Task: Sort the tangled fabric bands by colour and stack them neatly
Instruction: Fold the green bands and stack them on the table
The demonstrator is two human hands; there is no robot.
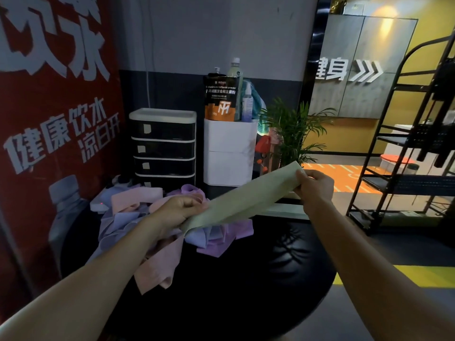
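Note:
A pale green fabric band (243,198) is stretched flat in the air between both hands, slanting up to the right. My left hand (179,210) grips its lower left end, and my right hand (316,185) pinches its upper right end. Below it lies a tangled heap of bands (152,232) in pink, lilac and purple on the round black table (234,291). One pink band (157,269) trails toward me from the heap.
A black drawer unit (163,146) and a white bin (230,153) with bottles and a pouch stand behind the heap. A potted palm (293,134) is at the back right, a black metal rack (406,143) on the right, a red poster wall on the left.

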